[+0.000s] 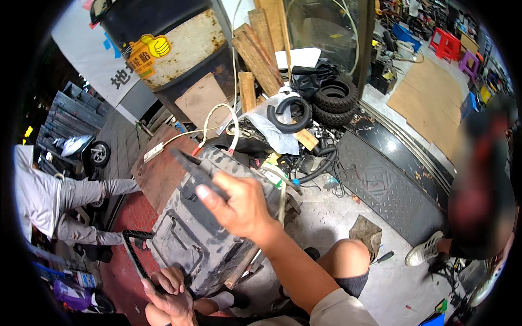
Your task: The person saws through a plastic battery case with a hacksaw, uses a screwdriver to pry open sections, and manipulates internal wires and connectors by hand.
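Before me lies a large grey case (212, 217) with dusty, blotched dark surfaces and a recessed handle shape on its lid. My right hand (239, 206) is closed around a long dark strip-like piece (187, 163), held above the case and somewhat blurred; its exact kind is unclear. At the lower left, my left hand (171, 293) is near the case's corner, its fingers curled and its thumb against the end of a black angled frame (133, 254). That frame reaches up beside the case's left edge.
Behind the case are wooden planks (258, 60), stacked small tyres (334, 100), a black inner tube (290, 115) and a white power strip (154, 152). A person (51, 195) is at left, another (478, 185) at right. A screwdriver (385, 257) lies near my knee.
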Demonstrator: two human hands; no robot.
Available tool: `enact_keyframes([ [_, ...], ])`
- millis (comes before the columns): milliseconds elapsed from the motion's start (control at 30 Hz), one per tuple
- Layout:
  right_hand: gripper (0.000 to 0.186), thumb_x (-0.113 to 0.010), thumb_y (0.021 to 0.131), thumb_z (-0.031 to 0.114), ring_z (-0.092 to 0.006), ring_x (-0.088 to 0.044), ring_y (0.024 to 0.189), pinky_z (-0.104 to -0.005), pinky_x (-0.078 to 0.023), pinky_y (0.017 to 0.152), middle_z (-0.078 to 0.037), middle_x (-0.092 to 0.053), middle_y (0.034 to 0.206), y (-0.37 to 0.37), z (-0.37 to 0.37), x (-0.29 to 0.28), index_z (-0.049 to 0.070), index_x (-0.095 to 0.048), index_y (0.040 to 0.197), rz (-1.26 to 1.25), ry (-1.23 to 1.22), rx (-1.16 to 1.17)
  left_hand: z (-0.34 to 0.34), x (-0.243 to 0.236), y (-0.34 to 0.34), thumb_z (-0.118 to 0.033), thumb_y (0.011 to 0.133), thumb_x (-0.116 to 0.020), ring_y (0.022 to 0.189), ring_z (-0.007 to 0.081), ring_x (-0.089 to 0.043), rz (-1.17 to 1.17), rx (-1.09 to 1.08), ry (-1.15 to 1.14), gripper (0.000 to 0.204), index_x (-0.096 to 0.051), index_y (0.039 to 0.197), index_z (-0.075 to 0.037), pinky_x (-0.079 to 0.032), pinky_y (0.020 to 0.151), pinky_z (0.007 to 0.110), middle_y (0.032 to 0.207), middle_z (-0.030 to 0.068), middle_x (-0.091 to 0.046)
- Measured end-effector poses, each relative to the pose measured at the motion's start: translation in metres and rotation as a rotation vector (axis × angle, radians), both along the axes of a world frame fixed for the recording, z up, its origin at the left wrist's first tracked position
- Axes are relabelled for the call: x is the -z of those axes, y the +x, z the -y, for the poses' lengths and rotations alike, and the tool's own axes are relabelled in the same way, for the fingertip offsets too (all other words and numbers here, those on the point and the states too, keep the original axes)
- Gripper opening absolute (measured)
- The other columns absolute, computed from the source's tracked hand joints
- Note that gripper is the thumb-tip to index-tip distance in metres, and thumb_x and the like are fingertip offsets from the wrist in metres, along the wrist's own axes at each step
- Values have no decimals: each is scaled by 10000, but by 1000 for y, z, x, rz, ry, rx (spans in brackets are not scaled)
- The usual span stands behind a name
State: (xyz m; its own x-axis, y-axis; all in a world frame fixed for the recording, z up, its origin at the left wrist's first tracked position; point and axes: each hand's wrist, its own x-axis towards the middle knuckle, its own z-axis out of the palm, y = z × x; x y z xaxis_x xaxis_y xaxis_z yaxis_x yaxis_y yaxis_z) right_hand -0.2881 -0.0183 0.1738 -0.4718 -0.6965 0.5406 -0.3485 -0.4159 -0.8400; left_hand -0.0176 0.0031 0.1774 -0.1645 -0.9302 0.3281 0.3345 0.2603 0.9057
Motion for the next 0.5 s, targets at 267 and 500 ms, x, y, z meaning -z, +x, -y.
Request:
enact_keyframes([
  [267,355,-801,863,376,-308,-560,882,-464,-424,863,-97,-607,840,29,-33,17,58,-646,831,-359,-68,84,6,20,36,-527,1089,-446,885,243,-597,-117,-208,199,524,-600,1175,-33,-520,777,377,1043,107,-614],
  [500,316,-819,851,345,-287,-557,888,-440,-417,841,-74,-582,853,28,-38,19,76,-653,855,-303,-131,84,13,24,37,-524,1089,-464,945,212,-624,-34,-95,70,515,-620,1226,-53,-531,788,377,1083,69,-635],
])
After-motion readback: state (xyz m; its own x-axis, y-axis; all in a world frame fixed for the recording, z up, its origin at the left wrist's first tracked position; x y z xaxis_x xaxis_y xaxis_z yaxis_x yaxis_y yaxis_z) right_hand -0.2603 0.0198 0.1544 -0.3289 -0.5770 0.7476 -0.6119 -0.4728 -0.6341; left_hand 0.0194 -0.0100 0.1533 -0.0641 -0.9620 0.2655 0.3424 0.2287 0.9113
